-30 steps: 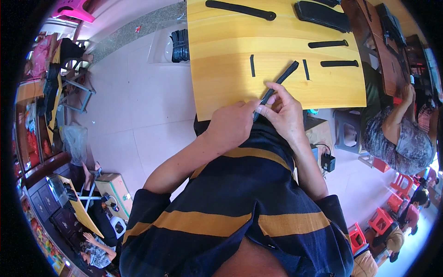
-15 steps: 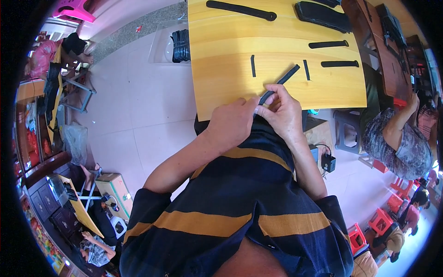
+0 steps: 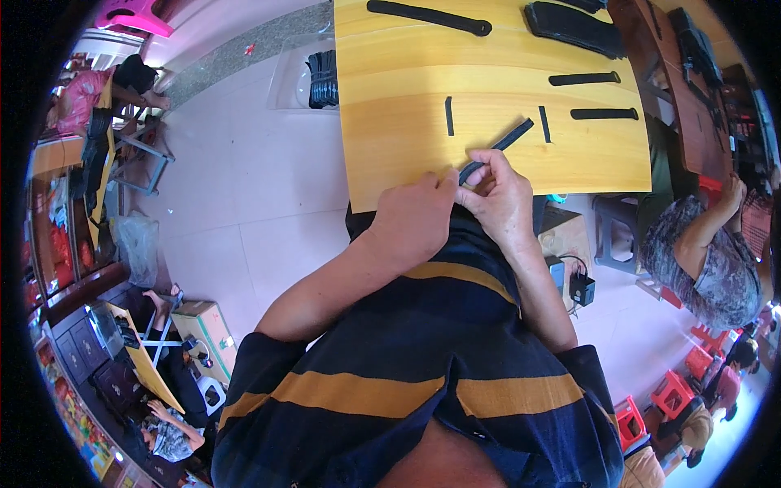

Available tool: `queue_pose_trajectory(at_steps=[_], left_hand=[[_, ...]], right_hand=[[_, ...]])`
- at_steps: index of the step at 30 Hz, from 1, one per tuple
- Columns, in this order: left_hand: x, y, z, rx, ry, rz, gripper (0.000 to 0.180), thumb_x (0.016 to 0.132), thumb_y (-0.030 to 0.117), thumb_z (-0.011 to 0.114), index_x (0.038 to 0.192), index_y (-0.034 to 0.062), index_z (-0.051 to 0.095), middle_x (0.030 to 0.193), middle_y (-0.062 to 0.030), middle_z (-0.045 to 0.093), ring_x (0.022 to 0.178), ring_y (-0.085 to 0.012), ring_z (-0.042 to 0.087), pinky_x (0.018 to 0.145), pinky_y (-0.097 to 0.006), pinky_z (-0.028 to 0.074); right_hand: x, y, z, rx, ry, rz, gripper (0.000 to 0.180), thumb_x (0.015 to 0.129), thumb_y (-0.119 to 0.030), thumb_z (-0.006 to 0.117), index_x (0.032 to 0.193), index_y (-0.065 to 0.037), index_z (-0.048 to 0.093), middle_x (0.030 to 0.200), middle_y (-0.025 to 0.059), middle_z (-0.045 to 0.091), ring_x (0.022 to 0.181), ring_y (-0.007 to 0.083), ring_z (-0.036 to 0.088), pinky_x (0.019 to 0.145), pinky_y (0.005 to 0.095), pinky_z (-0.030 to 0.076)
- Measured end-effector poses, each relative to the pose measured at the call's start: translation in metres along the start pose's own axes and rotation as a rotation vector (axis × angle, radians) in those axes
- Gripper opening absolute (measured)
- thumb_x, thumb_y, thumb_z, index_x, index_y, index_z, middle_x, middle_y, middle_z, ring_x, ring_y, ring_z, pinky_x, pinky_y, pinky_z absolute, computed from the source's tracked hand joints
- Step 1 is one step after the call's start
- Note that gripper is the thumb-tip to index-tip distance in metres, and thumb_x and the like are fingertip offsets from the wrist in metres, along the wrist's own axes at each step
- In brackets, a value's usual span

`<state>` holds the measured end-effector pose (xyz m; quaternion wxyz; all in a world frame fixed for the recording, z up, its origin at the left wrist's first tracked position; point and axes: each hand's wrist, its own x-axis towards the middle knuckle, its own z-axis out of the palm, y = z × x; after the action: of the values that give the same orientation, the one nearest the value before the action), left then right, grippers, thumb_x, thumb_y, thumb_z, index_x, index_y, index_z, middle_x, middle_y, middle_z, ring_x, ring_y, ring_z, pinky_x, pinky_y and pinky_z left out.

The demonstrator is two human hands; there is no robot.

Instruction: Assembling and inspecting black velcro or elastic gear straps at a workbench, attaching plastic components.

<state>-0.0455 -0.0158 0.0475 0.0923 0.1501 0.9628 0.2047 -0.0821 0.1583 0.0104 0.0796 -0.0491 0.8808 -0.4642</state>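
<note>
A narrow black strap (image 3: 511, 137) slants up and to the right over the near part of the wooden tabletop (image 3: 390, 122). Its lower end runs between my two hands. My left hand (image 3: 419, 213) is closed at that lower end, its thumb and forefinger pinched together. Just to the right, my right hand (image 3: 500, 191) pinches the strap with thumb and fingers. The strap's far end sticks out free. Two short thin black strips lie beyond it, a left strip (image 3: 449, 116) and a right strip (image 3: 544, 124). What my left fingertips cover is hidden.
Two short black straps with rounded ends, an upper one (image 3: 584, 79) and a lower one (image 3: 604, 114), lie at right. A longer strap (image 3: 429, 16) and a black stack (image 3: 573, 29) lie farther back. A clear bin (image 3: 285, 85) adjoins the table's left. Other people sit around.
The view has shifted slightly, moving the table a little to the right. Both hands keep their pinch on the strap, with hardly any movement. At far left, a person's head has come further into view.
</note>
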Motion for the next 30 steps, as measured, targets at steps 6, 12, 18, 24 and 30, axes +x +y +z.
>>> queue_pose_trajectory(at_steps=[6, 12, 18, 24, 30], left_hand=[[0.001, 0.004, -0.005, 0.036, -0.036, -0.023, 0.043, 0.092, 0.013, 0.06, 0.134, 0.0025, 0.06, 0.096, -0.0143, 0.068, 0.081, -0.0331, 0.072, 0.067, -0.047, 0.058], [0.0, -0.002, 0.0, 0.056, -0.09, -0.03, 0.043, 0.092, 0.013, 0.06, 0.134, 0.0042, 0.06, 0.094, -0.0138, 0.069, 0.08, -0.0331, 0.072, 0.067, -0.048, 0.058], [-0.002, -0.015, -0.001, -0.103, -0.042, -0.014, 0.04, 0.093, 0.012, 0.057, 0.132, 0.0054, 0.062, 0.093, -0.0156, 0.069, 0.082, -0.0365, 0.071, 0.069, -0.05, 0.056], [-0.004, -0.02, -0.009, -0.137, 0.002, -0.007, 0.037, 0.094, 0.012, 0.056, 0.13, 0.0084, 0.064, 0.092, -0.0143, 0.068, 0.082, -0.0373, 0.07, 0.07, -0.05, 0.055], [-0.003, -0.026, -0.015, -0.094, 0.043, 0.084, 0.032, 0.095, 0.013, 0.058, 0.126, 0.0104, 0.068, 0.088, -0.0124, 0.065, 0.078, -0.0344, 0.069, 0.067, -0.048, 0.054]], right_hand=[[0.001, 0.004, 0.003, 0.056, 0.029, 0.001, 0.057, 0.07, -0.019, 0.097, 0.114, -0.004, 0.064, 0.075, 0.0034, 0.068, 0.065, 0.0136, 0.067, 0.064, 0.0296, 0.056], [0.003, 0.006, -0.014, 0.141, -0.097, 0.015, 0.043, 0.078, -0.013, 0.091, 0.112, -0.003, 0.066, 0.074, 0.004, 0.067, 0.063, 0.0121, 0.065, 0.062, 0.0293, 0.055], [0.013, -0.005, -0.034, -0.08, -0.112, -0.134, 0.037, 0.081, -0.002, 0.084, 0.114, -0.003, 0.068, 0.072, 0.0026, 0.06, 0.061, 0.0109, 0.058, 0.061, 0.0266, 0.051], [0.019, -0.014, -0.043, -0.513, -0.051, -0.381, 0.033, 0.07, -0.012, 0.088, 0.094, -0.006, 0.066, 0.081, 0.0102, 0.062, 0.082, 0.0324, 0.067, 0.07, 0.0442, 0.053], [0.028, 0.0, -0.032, -0.212, -0.118, -0.443, 0.031, 0.069, -0.01, 0.087, 0.09, -0.005, 0.064, 0.086, 0.0118, 0.063, 0.088, 0.0356, 0.065, 0.077, 0.0451, 0.052]])
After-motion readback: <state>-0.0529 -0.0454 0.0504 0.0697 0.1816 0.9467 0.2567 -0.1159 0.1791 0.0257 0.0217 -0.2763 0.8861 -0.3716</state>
